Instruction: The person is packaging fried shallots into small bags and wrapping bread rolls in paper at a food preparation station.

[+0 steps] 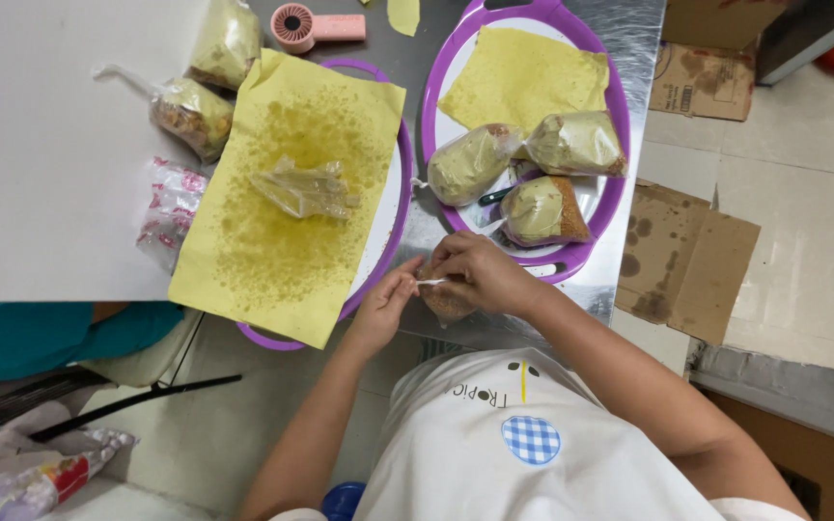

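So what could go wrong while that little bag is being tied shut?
The small bag sits between both hands past the table edge, so a slip might drop it on the floor. The oily yellow paper overhangs its purple tray and could get dragged off. The three filled bags are piled on the other tray and might roll.

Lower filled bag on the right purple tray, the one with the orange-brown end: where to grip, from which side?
Grip the filled bag at its twisted neck on the left end, coming from the tray's open near-left side. The body is bulging and rounded, and two other bags crowd it from above. Probably easiest for the right hand.
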